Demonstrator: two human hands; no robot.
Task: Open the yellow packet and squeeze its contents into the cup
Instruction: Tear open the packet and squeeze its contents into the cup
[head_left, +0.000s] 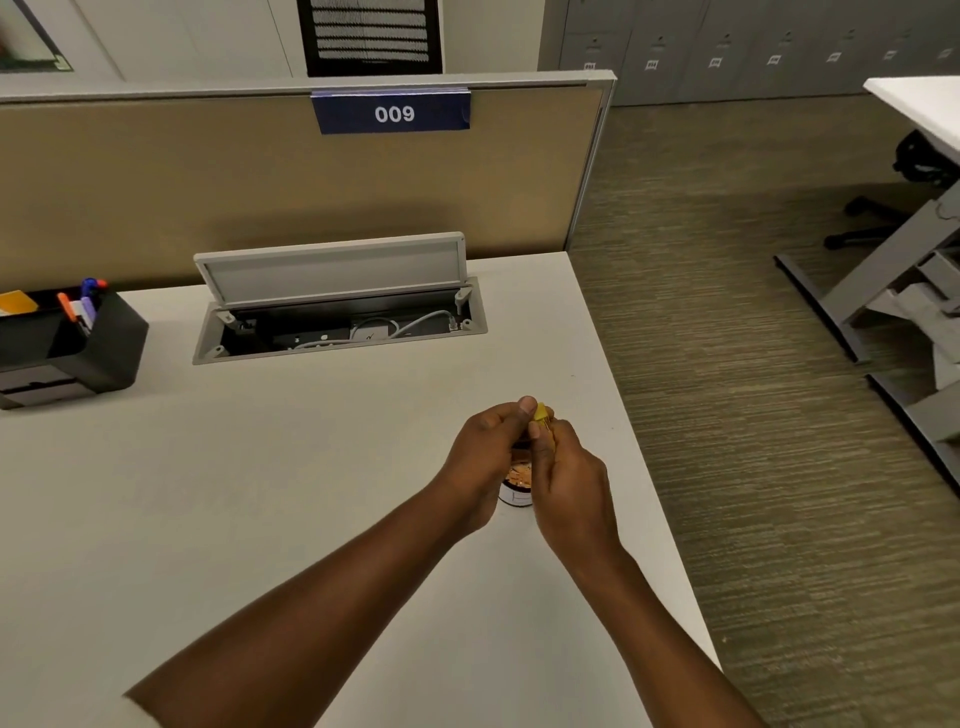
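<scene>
Yellow packet (541, 415) stands roughly upright, pinched by both hands above cup (518, 483)

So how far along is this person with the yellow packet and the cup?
Early on. Both the left hand and right hand pinch the yellow packet just above the cup on the desk. Whether the packet is torn open yet is hidden by fingers. Nothing visibly squeezes out; that step remains.
</scene>
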